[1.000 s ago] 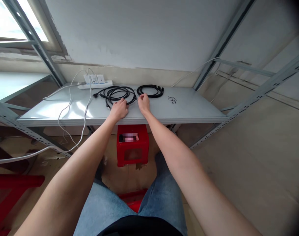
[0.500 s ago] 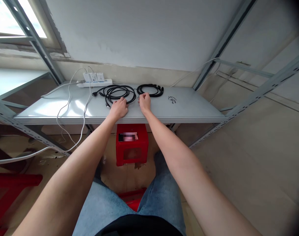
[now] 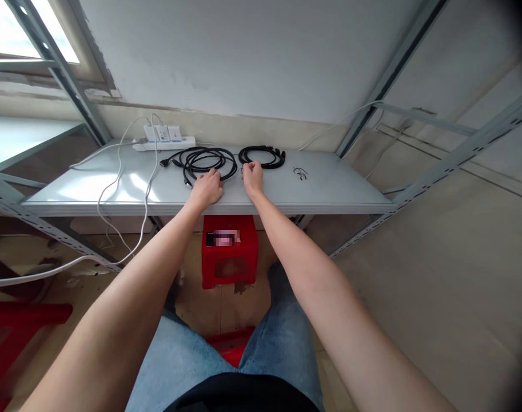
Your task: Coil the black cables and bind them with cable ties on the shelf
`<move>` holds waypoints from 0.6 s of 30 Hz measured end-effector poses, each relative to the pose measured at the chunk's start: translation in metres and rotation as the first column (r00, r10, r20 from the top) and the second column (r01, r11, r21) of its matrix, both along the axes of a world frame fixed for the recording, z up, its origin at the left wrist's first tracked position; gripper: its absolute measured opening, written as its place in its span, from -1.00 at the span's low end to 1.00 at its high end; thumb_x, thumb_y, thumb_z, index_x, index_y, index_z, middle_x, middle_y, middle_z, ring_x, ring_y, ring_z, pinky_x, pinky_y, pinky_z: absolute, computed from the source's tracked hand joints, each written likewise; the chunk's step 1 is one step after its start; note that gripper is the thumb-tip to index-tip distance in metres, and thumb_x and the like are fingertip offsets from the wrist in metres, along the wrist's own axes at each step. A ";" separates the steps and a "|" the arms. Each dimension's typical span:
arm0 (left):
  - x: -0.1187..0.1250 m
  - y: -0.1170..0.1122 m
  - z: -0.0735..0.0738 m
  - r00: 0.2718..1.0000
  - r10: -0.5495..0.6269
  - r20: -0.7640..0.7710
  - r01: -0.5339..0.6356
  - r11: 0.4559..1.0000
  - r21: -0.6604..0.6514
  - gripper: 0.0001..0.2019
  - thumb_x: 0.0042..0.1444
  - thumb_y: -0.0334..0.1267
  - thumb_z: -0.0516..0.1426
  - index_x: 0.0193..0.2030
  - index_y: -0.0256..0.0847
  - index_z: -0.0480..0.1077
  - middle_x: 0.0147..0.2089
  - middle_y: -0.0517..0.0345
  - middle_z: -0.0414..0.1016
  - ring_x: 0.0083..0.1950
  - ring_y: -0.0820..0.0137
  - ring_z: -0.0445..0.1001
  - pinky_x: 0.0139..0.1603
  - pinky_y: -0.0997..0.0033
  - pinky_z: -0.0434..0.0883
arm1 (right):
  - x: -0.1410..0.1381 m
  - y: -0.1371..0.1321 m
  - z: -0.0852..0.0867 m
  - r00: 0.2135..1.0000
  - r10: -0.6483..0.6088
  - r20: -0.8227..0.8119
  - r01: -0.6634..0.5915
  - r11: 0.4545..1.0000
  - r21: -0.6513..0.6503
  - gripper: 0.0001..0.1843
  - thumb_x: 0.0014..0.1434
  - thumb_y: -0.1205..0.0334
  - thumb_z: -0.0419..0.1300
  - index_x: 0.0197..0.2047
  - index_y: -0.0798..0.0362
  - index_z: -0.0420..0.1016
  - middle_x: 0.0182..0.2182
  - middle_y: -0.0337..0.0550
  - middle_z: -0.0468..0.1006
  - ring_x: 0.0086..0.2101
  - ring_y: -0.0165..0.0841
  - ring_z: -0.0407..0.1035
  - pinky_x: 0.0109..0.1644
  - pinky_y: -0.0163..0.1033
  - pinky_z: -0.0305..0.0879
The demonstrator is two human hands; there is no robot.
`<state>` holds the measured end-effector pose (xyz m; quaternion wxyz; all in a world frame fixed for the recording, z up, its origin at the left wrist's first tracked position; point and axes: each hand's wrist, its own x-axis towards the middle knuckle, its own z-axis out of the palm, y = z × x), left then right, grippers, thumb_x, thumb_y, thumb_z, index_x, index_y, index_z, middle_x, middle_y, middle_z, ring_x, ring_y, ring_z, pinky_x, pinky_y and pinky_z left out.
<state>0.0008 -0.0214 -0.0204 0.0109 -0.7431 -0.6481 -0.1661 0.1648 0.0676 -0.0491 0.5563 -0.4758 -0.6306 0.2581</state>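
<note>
1. Head view: your left hand (image 3: 207,187) rests on the near edge of the bigger black cable coil (image 3: 209,159) on the bench (image 3: 329,189), fingers together.
2. Your right hand (image 3: 252,174) is curled just beside the smaller black cable coil (image 3: 262,156); whether its fingers pinch something, I cannot tell.
3. A white power strip (image 3: 163,143) lies behind, at the left.
</note>
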 end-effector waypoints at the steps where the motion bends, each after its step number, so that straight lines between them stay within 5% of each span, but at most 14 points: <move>1: 0.000 0.000 0.000 1.000 0.000 -0.001 0.000 1.000 0.001 -0.61 0.45 -0.27 -0.05 0.26 -0.23 0.47 0.37 -0.30 0.46 0.42 -0.13 0.44 0.43 -0.09 0.34 | -0.001 -0.002 0.002 0.999 -0.022 -0.035 0.021 0.999 -0.036 -0.89 0.42 0.11 0.07 -0.17 -0.09 0.29 -0.32 -0.19 0.43 -0.17 -0.18 0.46 0.01 -0.09 0.42; 5: 0.000 0.000 -0.001 1.000 -0.009 0.009 0.009 1.000 0.005 -0.61 0.44 -0.28 -0.04 0.26 -0.23 0.47 0.38 -0.30 0.46 0.43 -0.13 0.44 0.43 -0.11 0.34 | -0.004 -0.005 0.006 0.991 -0.074 -0.108 0.060 0.990 -0.128 -0.92 0.32 0.18 0.14 -0.21 -0.09 0.27 -0.30 -0.21 0.44 -0.18 -0.22 0.45 0.03 -0.12 0.40; 18: 0.001 -0.002 0.002 1.000 0.003 -0.007 -0.003 1.000 -0.008 -0.61 0.46 -0.26 -0.05 0.25 -0.25 0.46 0.39 -0.31 0.45 0.43 -0.12 0.44 0.43 -0.08 0.34 | -0.004 -0.007 0.007 0.996 -0.055 -0.068 0.048 0.993 -0.105 -0.87 0.23 0.21 0.20 -0.26 -0.07 0.28 -0.29 -0.19 0.50 -0.18 -0.24 0.44 0.05 -0.14 0.37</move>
